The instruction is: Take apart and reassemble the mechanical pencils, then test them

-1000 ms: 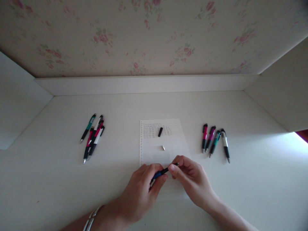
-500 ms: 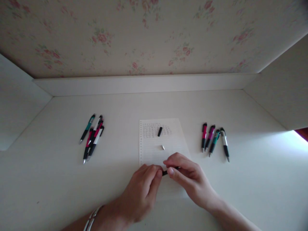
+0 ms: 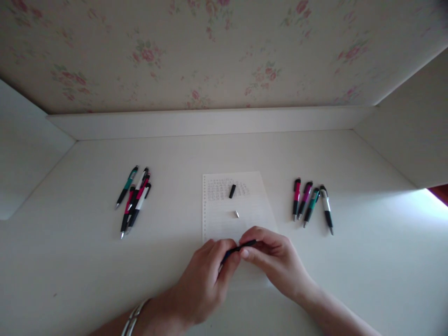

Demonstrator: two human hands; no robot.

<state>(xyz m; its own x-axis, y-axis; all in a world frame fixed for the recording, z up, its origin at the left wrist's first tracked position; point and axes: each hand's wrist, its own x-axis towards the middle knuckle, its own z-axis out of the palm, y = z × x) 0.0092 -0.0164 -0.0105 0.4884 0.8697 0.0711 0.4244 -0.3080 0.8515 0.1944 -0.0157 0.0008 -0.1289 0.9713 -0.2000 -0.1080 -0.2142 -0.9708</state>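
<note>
A dark pen (image 3: 249, 243) slants between my two hands above the lower part of the lined paper (image 3: 224, 224). My left hand (image 3: 206, 275) pinches its lower left stretch, where a bluish part shows. The fingers of my right hand (image 3: 276, 254) close round its black upper end. Just beyond my fingertips, a small silver pen tip (image 3: 237, 214) lies on the sheet. Farther up, a black pen grip (image 3: 232, 191) rests across rows of handwriting. My fingers cover part of the pen.
On the left of the white desk (image 3: 175, 196) lies a cluster of several pens (image 3: 136, 200), some overlapping. To the right, several more pens (image 3: 310, 205) lie side by side. White panels and a flowered wall (image 3: 210, 56) bound the desk.
More of the pen shows between my hands, with a bluish part visible at the left fingers. My right fingertips have shifted slightly left and down. The loose parts stay put.
</note>
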